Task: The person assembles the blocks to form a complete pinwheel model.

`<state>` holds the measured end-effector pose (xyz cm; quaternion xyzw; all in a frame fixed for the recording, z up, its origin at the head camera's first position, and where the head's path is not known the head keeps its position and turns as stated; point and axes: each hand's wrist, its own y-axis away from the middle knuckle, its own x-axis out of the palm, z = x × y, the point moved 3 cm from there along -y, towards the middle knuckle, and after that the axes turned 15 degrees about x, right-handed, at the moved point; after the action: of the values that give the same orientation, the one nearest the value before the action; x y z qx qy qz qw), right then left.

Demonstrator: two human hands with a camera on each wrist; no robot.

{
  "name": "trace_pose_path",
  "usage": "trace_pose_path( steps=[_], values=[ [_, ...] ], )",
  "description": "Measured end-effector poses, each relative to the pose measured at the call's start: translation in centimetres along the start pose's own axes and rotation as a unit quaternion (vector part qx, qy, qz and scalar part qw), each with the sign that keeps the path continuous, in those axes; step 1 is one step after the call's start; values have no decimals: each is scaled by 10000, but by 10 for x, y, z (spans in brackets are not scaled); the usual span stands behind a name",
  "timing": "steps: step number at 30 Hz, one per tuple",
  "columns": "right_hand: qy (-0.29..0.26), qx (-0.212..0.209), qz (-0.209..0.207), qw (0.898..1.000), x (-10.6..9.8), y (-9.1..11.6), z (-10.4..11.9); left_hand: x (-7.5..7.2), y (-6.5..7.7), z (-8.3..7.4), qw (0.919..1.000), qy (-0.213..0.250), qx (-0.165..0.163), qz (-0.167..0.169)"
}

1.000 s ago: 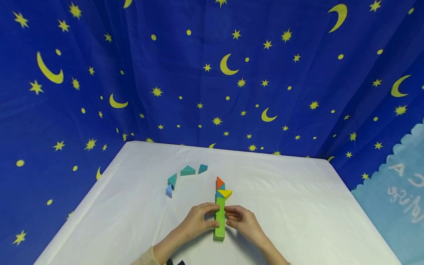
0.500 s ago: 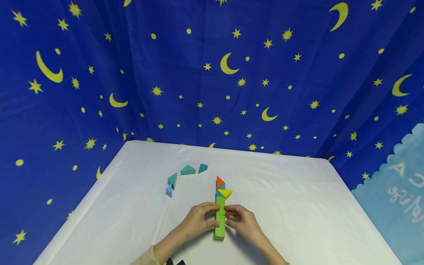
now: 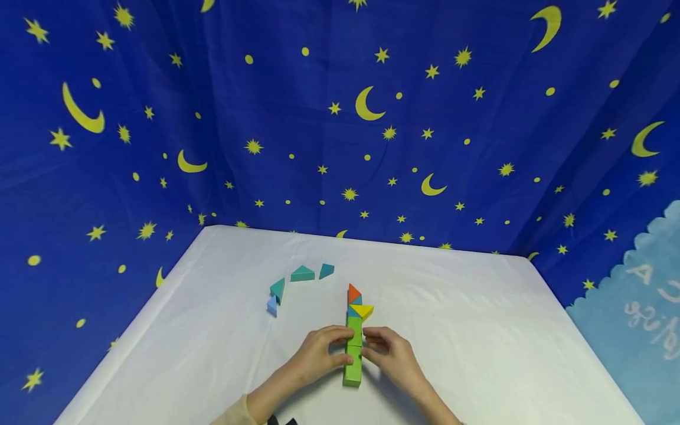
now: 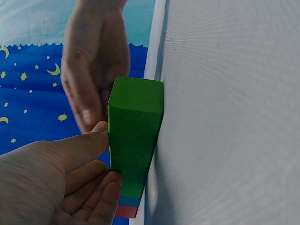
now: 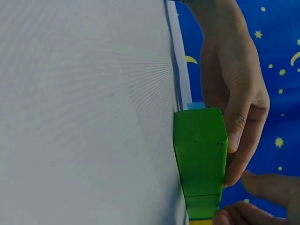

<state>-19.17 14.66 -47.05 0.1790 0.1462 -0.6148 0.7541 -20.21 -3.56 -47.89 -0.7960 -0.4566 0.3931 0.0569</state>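
Note:
Two green blocks (image 3: 353, 372) lie end to end on the white table in a straight row. My left hand (image 3: 317, 352) touches their left side, thumb on the nearer block, fingertips by the farther one. On the opposite side is my right hand (image 3: 392, 357), its fingers loosely bent; in the right wrist view its thumb (image 5: 267, 185) stands apart from the green blocks. Beyond them the row continues with blue pieces (image 3: 352, 313), a yellow triangle block (image 3: 363, 310) jutting right, and an orange triangle block (image 3: 353, 293) at the far end.
Back left on the table (image 3: 478, 330) lie loose pieces in a curve: a light blue triangle block (image 3: 272, 306), two teal triangle blocks (image 3: 303, 273) and a darker teal piece (image 3: 326, 271). A blue curtain (image 3: 276, 106) with moons and stars surrounds the table.
My right hand's fingertips have drawn slightly away from the green blocks. The left hand and the row of blocks look unchanged; the head view has shifted a little.

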Motion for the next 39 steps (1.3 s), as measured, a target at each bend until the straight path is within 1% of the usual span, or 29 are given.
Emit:
trace_pose_path(
  steps=[2,6,10,16,19,24,28,30,33,35,37,39],
  values=[
    [56,-129,-130,9998,1,2,3,0,0,0,10000,-21,21,4],
    [303,-470,-220,9982,5,6,6,1,0,-1,10000,-40,58,-17],
    [585,-527,-252,9966,9,7,2,1,1,-1,10000,13,53,-19],
    [638,-723,-281,9949,12,7,-1,2,1,0,10000,58,28,-41],
    [604,-744,-258,9951,13,6,-1,1,1,-1,10000,57,16,-49],
    [501,-604,-183,9967,13,6,1,1,0,-1,10000,41,7,-46],
    [436,-581,-136,9973,11,13,18,0,0,-1,10000,-3,-30,6],
    [430,-557,-111,9975,10,17,26,-1,0,-2,9999,-99,-5,80],
    [452,-587,-76,9972,10,18,30,-6,-2,-3,9996,-213,72,189],
    [476,-599,-100,9970,11,16,23,-12,-5,-4,9994,-260,67,237],
    [471,-616,-127,9969,12,13,15,-21,-10,-4,9994,-276,5,198],
    [461,-624,-160,9969,13,9,6,-33,-17,-2,9994,-314,-112,54]
  ],
)
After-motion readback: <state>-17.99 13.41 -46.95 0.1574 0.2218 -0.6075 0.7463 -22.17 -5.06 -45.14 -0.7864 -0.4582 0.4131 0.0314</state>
